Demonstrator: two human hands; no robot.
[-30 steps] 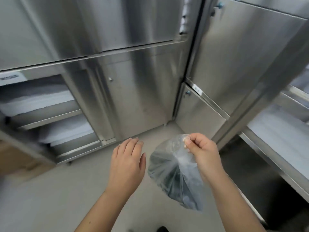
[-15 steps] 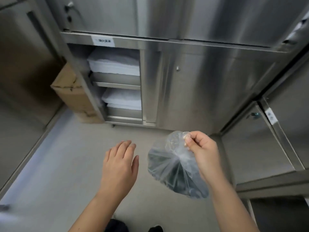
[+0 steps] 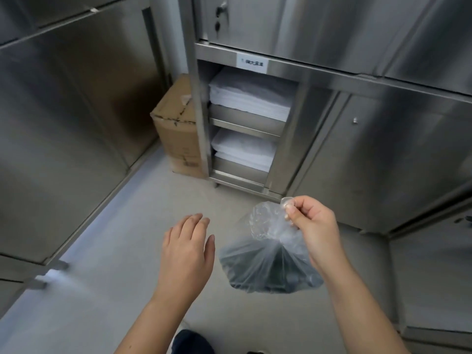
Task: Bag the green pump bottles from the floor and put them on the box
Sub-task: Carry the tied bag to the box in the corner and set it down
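right hand [image 3: 310, 226] grip pinches hanging clear bag [image 3: 268, 261] top | left hand [image 3: 187, 249] open, palm down, beside it

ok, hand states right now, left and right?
Left hand: open, empty.
Right hand: pinched shut on the clear plastic bag neck, dark contents inside.

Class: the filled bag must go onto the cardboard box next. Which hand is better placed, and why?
Right. The right hand already pinches the bag by its gathered top, so it need only carry it to the box. The left hand is open and empty.
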